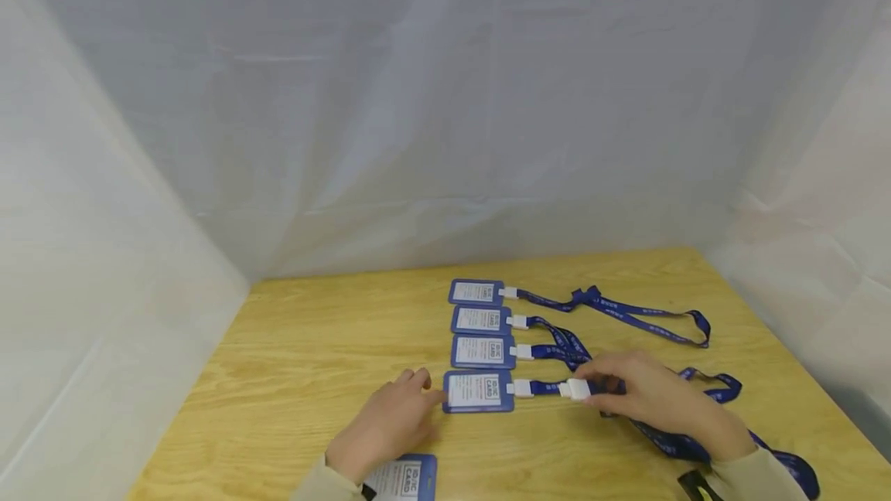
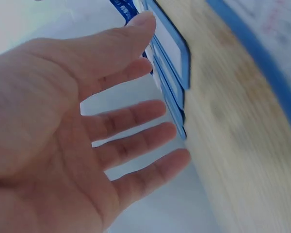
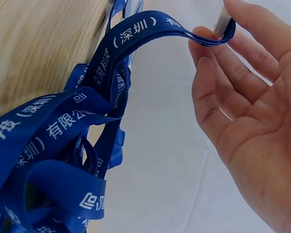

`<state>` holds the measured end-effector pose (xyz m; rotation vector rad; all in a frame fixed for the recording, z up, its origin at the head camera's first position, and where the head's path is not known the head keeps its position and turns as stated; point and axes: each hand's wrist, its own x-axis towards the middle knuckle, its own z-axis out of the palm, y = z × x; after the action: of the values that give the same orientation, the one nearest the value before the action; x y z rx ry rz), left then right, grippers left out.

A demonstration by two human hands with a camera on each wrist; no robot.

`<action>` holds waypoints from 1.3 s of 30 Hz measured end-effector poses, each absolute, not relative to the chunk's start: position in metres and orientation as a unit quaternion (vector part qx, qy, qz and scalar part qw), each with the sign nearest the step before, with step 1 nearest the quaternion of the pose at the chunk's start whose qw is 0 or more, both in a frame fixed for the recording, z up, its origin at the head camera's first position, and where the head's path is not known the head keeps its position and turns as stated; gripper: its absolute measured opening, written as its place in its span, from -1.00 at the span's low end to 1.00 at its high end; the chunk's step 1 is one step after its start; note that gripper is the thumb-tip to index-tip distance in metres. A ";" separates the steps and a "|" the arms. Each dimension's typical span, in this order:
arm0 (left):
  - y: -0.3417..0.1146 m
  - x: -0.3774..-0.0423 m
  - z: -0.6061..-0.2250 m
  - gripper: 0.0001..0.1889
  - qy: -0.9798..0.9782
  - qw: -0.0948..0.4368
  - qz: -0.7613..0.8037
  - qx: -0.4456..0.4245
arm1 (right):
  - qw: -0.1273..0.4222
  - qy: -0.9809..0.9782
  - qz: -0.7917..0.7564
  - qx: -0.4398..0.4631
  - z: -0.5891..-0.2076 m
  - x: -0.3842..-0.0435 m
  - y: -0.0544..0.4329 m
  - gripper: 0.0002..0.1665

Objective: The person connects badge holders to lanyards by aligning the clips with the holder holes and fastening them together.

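Observation:
Four blue-framed ID card holders would be too fixed a tally; several lie in a column, and the nearest one, an ID card holder (image 1: 479, 391), has its left edge by my left hand (image 1: 393, 420). In the left wrist view that hand's fingers (image 2: 136, 145) are spread and hold nothing. My right hand (image 1: 650, 393) pinches the white buckle (image 1: 576, 389) of this holder's lanyard between thumb and fingers. From the buckle, the blue lanyard (image 3: 140, 29) with white lettering curves down to a heap of strap on the table, in the right wrist view.
Farther back lie more ID card holders (image 1: 476, 292) with white clips and lanyards trailing right. Another card holder (image 1: 411, 478) sits at the front, partly under my left forearm. The wooden table (image 1: 313, 339) is bounded by pale sheeting (image 1: 445, 99) behind and at both sides.

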<state>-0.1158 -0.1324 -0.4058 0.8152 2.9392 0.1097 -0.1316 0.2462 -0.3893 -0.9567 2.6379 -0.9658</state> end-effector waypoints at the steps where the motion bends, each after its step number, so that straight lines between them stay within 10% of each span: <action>1: -0.136 -0.113 -0.407 -0.60 0.961 0.043 0.037 0.272 | 0.085 0.886 -0.324 -0.321 -0.390 -0.131 0.247 -0.49; 15: -0.187 -0.090 -0.407 -0.11 0.952 0.189 0.059 0.232 | 0.074 0.882 -0.324 -0.334 -0.396 -0.129 0.249 -0.61; 39: -0.162 -0.094 -0.423 -0.35 0.938 0.126 0.056 0.319 | 0.082 0.876 -0.328 -0.345 -0.405 -0.128 0.253 -0.57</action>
<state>-0.0943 -0.1621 -0.4226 0.9286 2.7309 0.1623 -0.1279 0.2526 -0.4048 -1.0301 2.6153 -0.9798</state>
